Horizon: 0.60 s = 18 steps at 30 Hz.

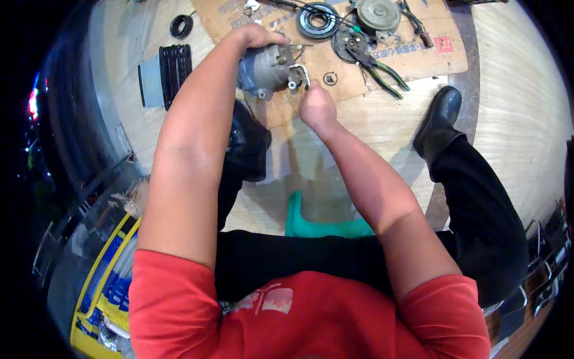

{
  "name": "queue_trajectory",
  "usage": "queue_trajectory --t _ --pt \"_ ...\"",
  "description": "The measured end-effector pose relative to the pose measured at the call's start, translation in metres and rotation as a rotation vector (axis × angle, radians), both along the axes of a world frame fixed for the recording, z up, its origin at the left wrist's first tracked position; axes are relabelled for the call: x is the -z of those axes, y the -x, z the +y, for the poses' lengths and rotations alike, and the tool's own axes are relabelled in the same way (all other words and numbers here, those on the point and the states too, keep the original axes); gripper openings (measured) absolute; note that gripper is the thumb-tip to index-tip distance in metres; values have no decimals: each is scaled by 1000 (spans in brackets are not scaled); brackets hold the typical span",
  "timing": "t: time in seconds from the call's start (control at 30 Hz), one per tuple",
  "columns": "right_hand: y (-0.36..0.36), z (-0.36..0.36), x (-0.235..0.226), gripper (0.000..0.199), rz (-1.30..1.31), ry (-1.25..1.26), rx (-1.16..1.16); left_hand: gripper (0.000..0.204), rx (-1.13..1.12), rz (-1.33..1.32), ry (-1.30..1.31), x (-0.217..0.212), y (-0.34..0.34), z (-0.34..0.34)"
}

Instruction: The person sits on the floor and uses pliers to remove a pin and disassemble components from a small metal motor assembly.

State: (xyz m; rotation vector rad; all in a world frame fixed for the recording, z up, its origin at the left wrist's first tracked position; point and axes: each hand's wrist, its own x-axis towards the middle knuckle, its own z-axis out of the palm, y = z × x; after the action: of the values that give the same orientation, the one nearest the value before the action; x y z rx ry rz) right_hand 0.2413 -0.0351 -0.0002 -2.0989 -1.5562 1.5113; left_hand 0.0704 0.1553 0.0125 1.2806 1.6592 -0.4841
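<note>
A grey metal compressor [268, 70] rests on a flattened cardboard sheet between my feet. My left hand [260, 37] is closed over its far side, with some of the fingers hidden behind the housing. A bent, L-shaped hex key [305, 73] meets the compressor's right side. Its free end runs into my right hand [318, 107], which is curled closed around it just off the housing. To the right of the key lies a thin snap ring [330, 78] around a small dark piece. Green-handled pliers [382, 73] lie farther right, jaws on a round clutch plate [350, 45].
On the cardboard [439, 60] also sit a ring-shaped pulley [317, 20] and a round metal coil part [378, 15] with wiring. At left are a black ring [181, 26] and a black slotted case [175, 75]. A green stool [335, 228] is beneath me.
</note>
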Motion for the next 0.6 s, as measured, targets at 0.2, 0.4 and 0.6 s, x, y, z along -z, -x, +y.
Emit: queue_trajectory --t 0.2,0.4,0.6 --pt "0 0 2 24 3 -72 7 84 171 96 -120 2 4 -1" --pt "-4 3 -3 24 -38 -37 20 71 175 265 -315 -8 -20 -26" --pt "2 -1 6 25 -51 -71 -28 55 -23 364 -357 -11 -25 -41"
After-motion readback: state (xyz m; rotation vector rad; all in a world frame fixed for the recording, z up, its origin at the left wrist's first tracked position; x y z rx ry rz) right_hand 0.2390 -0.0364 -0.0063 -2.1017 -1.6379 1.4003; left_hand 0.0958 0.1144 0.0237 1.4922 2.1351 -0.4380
